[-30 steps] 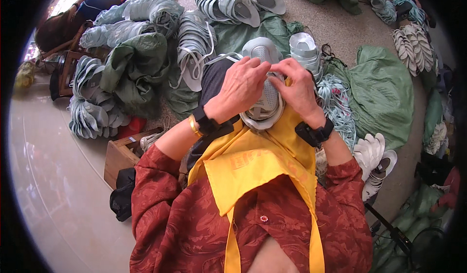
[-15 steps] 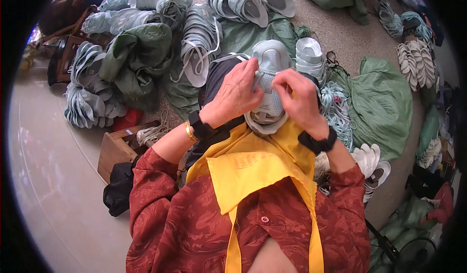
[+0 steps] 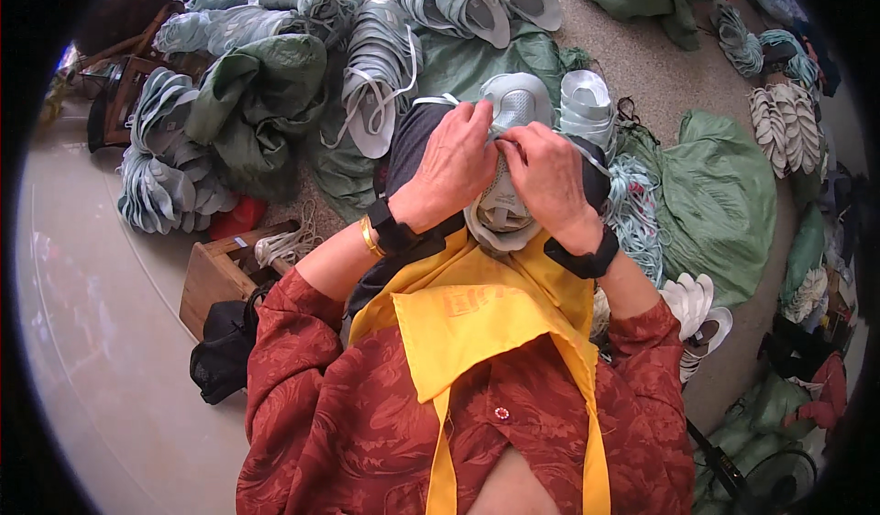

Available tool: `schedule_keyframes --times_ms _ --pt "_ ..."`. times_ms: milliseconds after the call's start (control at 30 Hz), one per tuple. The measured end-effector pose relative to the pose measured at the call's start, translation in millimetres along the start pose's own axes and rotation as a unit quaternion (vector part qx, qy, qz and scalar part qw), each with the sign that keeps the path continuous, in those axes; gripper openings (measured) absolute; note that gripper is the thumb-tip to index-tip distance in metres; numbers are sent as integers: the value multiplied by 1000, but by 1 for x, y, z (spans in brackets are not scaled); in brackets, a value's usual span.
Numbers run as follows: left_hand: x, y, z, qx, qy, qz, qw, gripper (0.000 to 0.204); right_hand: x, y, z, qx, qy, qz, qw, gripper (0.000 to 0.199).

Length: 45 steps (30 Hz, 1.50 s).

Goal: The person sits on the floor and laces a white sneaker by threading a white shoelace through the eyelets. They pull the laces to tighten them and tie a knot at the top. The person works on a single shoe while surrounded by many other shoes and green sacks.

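A pale grey-blue shoe upper [image 3: 520, 102] rests on my lap, its far end pointing away from me. My left hand [image 3: 454, 157] grips its left side with bent fingers. Close against it, my right hand [image 3: 550, 177] is closed in a pinch over the middle of the upper. Between the right fingertips, whatever is held is too small to make out. A pale shoelace [image 3: 438, 100] runs out to the left, beyond my left fingers. The hands cover the central part of the upper.
Stacked shoe uppers [image 3: 376, 75] lie ahead on a green sack [image 3: 495, 61]. More uppers [image 3: 587, 102] stand just right of my knee, beside a bundle of laces [image 3: 632, 208] and a green sack [image 3: 720, 203]. At left is a wooden stool [image 3: 215, 286]. My lap has a yellow apron [image 3: 477, 322].
My right hand has moved left and slightly away from me, and its fingertips now meet the left hand's over the upper. The left hand has shifted slightly right.
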<state>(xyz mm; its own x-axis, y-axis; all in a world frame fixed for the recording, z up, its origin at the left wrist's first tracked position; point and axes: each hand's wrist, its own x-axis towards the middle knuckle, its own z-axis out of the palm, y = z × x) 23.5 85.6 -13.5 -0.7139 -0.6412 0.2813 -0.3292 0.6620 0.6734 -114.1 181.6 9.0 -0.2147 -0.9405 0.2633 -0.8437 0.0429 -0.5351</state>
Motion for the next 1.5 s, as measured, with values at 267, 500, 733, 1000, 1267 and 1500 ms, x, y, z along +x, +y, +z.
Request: schedule_keyframes --times_ms 267,500,733,1000,1267,1500 --pt "-4 -5 6 12 -25 23 999 17 -1 -4 6 -49 -26 17 998 12" --pt "-5 -10 10 -19 -27 23 999 22 2 1 8 -28 -16 5 999 11" --pt "8 -19 9 -171 -62 -115 977 14 0 0 11 -27 -3 10 1000 11" --pt "4 -22 14 -153 -12 -69 986 9 3 2 10 -20 6 3 1000 11" --pt "1 -9 10 -98 50 35 993 15 1 3 10 47 52 -5 998 7" --pt "0 -6 8 -77 42 36 996 16 -26 -12 -38 157 -12 62 986 5"
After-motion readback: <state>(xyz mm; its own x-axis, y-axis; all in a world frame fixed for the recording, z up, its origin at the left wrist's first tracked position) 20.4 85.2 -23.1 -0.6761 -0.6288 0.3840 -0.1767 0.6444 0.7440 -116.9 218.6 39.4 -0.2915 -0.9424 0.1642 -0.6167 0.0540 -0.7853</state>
